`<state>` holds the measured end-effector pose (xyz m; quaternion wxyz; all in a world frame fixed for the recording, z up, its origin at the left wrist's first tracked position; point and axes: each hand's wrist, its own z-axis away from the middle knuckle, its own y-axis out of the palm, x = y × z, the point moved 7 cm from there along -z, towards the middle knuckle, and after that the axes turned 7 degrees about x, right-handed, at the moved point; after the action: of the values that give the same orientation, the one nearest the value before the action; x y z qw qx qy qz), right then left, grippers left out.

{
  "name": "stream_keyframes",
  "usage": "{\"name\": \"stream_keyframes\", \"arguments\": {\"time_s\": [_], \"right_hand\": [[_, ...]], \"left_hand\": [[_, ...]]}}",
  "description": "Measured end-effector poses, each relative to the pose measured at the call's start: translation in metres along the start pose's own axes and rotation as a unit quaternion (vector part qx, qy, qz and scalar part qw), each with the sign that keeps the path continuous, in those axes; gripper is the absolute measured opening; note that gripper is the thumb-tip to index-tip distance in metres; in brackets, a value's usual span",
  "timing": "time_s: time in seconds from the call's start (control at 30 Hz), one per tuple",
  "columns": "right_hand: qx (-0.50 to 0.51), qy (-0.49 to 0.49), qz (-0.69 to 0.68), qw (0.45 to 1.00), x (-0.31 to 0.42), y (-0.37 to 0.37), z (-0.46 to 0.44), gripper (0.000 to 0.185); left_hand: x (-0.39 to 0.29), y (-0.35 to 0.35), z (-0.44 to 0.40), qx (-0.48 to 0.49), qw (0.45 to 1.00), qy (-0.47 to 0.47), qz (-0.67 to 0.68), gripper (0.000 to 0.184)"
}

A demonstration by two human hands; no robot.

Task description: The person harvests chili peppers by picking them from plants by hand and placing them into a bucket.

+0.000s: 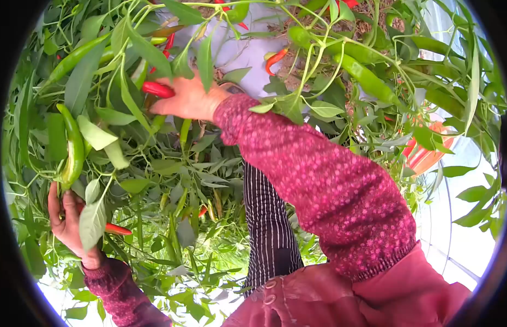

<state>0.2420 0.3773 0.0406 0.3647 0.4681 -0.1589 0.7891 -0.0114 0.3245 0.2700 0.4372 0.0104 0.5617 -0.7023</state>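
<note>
My right hand [191, 98] reaches into the pepper plants, its fingers closed around a red chili pepper [158, 90]. Leaves partly cover the fingertips. At the lower left, my left hand [73, 226] is curled with a red chili pepper [118, 229] in it. A leaf [93, 220] hides the middle of that pepper and part of the palm. Just above the left fingertips, a curved green pepper [73, 144] hangs among leaves, its lower end touching or close to them.
Dense pepper foliage surrounds both hands. More green peppers [368, 79] hang at the upper right, and a small red pepper [276, 61] lies over pale ground sheeting [253, 49]. An orange-red striped object [428, 150] stands at the right, near translucent plastic sheeting [455, 218].
</note>
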Motion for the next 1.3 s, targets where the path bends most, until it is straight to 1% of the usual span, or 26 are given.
{"name": "stream_keyframes", "arguments": {"time_s": [0.03, 0.07, 0.2, 0.27, 0.3, 0.37, 0.43, 0.5, 0.53, 0.57, 0.6, 0.63, 0.67, 0.73, 0.8, 0.83, 0.9, 0.93, 0.97, 1.0, 1.03, 1.1, 1.17, 1.23, 1.27, 1.3], "right_hand": [[-0.007, -0.024, 0.008, 1.0, 0.008, 0.004, 0.0, 0.042], [-0.095, -0.127, 0.004, 0.987, 0.025, -0.002, 0.0, 0.037], [-0.141, -0.137, 0.036, 0.98, 0.039, 0.008, -0.015, 0.032], [-0.184, -0.163, -0.074, 0.966, 0.042, 0.014, -0.008, 0.025], [-0.205, -0.174, -0.129, 0.954, 0.043, 0.018, 0.0, 0.022], [-0.219, -0.236, 0.125, 0.939, 0.072, 0.038, 0.038, 0.021], [-0.213, -0.174, 0.143, 0.951, 0.09, 0.032, 0.055, 0.018], [-0.225, -0.174, 0.388, 0.877, 0.062, 0.058, 0.049, 0.019], [-0.145, -0.175, 0.109, 0.968, 0.052, 0.018, 0.049, 0.023], [-0.214, -0.08, -0.305, 0.925, -0.071, 0.077, -0.011, 0.028], [-0.161, -0.053, -0.139, 0.976, 0.001, -0.016, 0.045, 0.038], [-0.116, -0.011, -0.006, 0.993, -0.018, -0.029, 0.035, 0.039], [-0.126, -0.048, -0.004, 0.991, -0.043, -0.04, 0.028, 0.034], [-0.177, -0.017, 0.187, 0.966, -0.086, -0.064, -0.001, 0.027], [-0.148, 0.125, 0.251, 0.948, -0.128, -0.09, -0.04, 0.025], [-0.148, 0.124, 0.247, 0.95, -0.134, -0.094, -0.049, 0.025], [-0.211, 0.037, 0.251, 0.944, -0.135, -0.107, -0.063, 0.029], [-0.214, 0.039, 0.244, 0.945, -0.166, -0.109, -0.088, 0.029], [-0.244, -0.008, 0.284, 0.927, -0.205, -0.11, -0.119, 0.03], [-0.273, -0.058, 0.325, 0.904, -0.202, -0.11, -0.128, 0.031], [-0.271, -0.061, 0.328, 0.903, -0.203, -0.111, -0.136, 0.031], [-0.281, 0.07, 0.349, 0.891, -0.173, -0.121, -0.108, 0.032], [-0.274, 0.077, 0.357, 0.89, -0.173, -0.118, -0.107, 0.034], [-0.318, 0.03, 0.127, 0.939, -0.189, -0.114, -0.107, 0.034], [-0.316, 0.029, 0.126, 0.94, -0.192, -0.106, -0.106, 0.034], [-0.277, -0.016, 0.113, 0.954, -0.177, -0.091, -0.1, 0.032]], "left_hand": [[-0.003, 0.002, 0.001, 0.003, 1.0, -0.001, -0.001, 0.031], [-0.01, 0.007, 0.004, 0.006, 1.0, 0.004, -0.026, 0.031], [-0.009, 0.003, 0.004, 0.012, 0.999, 0.019, -0.038, 0.032], [-0.004, 0.003, 0.004, -0.007, 1.0, 0.027, 0.008, 0.033], [-0.002, 0.003, 0.005, 0.003, 1.0, -0.001, -0.014, 0.033], [-0.016, 0.011, 0.009, 0.004, 0.998, -0.017, -0.052, 0.032], [-0.017, 0.012, 0.011, 0.008, 0.999, -0.019, -0.047, 0.032], [-0.016, 0.012, 0.009, 0.002, 0.999, -0.022, -0.042, 0.032], [-0.017, 0.01, 0.008, -0.003, 0.999, -0.021, -0.036, 0.032], [-0.016, 0.009, 0.007, 0.004, 0.999, -0.024, -0.047, 0.032], [-0.015, 0.007, 0.006, 0.008, 0.998, -0.028, -0.058, 0.032], [-0.012, 0.003, 0.004, -0.001, 0.998, -0.028, -0.055, 0.032], [-0.005, 0.0, 0.002, -0.002, 0.999, -0.029, -0.041, 0.033], [0.0, -0.005, 0.0, 0.001, 0.998, -0.037, -0.044, 0.036], [0.005, -0.009, 0.0, -0.008, 0.998, -0.047, -0.028, 0.037], [0.01, -0.01, -0.001, -0.016, 0.998, -0.055, -0.004, 0.037], [0.008, -0.009, 0.0, -0.032, 0.997, -0.053, -0.042, 0.036], [0.007, -0.008, 0.002, -0.029, 0.996, -0.062, -0.051, 0.031], [0.008, -0.009, 0.004, -0.026, 0.995, -0.07, -0.06, 0.027], [0.005, -0.007, 0.001, -0.011, 0.997, -0.022, -0.071, 0.034], [0.015, -0.011, 0.004, 0.016, 0.992, -0.097, -0.075, 0.033], [0.027, -0.019, 0.006, -0.001, 0.993, -0.097, -0.064, 0.032], [0.022, -0.009, 0.007, -0.036, 0.995, -0.071, -0.065, 0.032], [0.022, -0.009, 0.009, -0.071, 0.994, -0.049, -0.065, 0.031], [0.029, -0.012, 0.009, -0.059, 0.996, -0.048, -0.053, 0.031], [0.033, -0.013, 0.008, -0.049, 0.997, -0.046, -0.038, 0.032]]}}
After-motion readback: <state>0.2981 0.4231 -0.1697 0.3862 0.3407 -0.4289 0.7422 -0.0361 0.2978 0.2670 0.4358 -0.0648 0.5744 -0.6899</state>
